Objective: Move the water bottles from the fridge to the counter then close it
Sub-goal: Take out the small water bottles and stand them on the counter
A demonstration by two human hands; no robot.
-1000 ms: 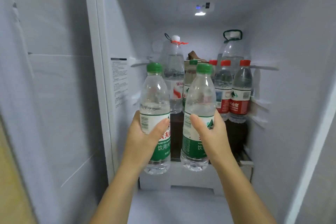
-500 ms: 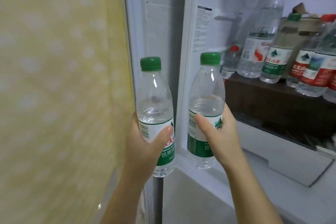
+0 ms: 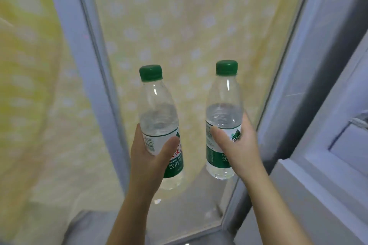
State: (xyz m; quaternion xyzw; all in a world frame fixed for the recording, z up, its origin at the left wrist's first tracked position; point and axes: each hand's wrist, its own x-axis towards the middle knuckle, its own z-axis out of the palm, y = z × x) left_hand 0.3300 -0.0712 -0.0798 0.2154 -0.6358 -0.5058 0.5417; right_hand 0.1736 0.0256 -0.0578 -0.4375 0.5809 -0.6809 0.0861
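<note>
Two clear water bottles with green caps and green-and-white labels stand upright in my hands at mid-frame. My left hand [image 3: 148, 157] is wrapped around the left bottle [image 3: 157, 117] at its label. The right bottle [image 3: 224, 113] is gripped the same way by my right hand [image 3: 239, 145]. Both bottles are outside the fridge, in front of the open fridge door [image 3: 199, 26], whose glossy face mirrors a yellow dotted curtain. The fridge's inside and its other bottles are out of view.
A yellow curtain with pale dots [image 3: 29, 85] hangs at the left. The door's grey edge [image 3: 85, 45] runs down between curtain and door face. White fridge body panels and a drawer front [image 3: 328, 165] fill the right side.
My view has swung left, away from the fridge shelf. Both bottles have come out of the fridge with my hands and are now in front of the door and curtain.
</note>
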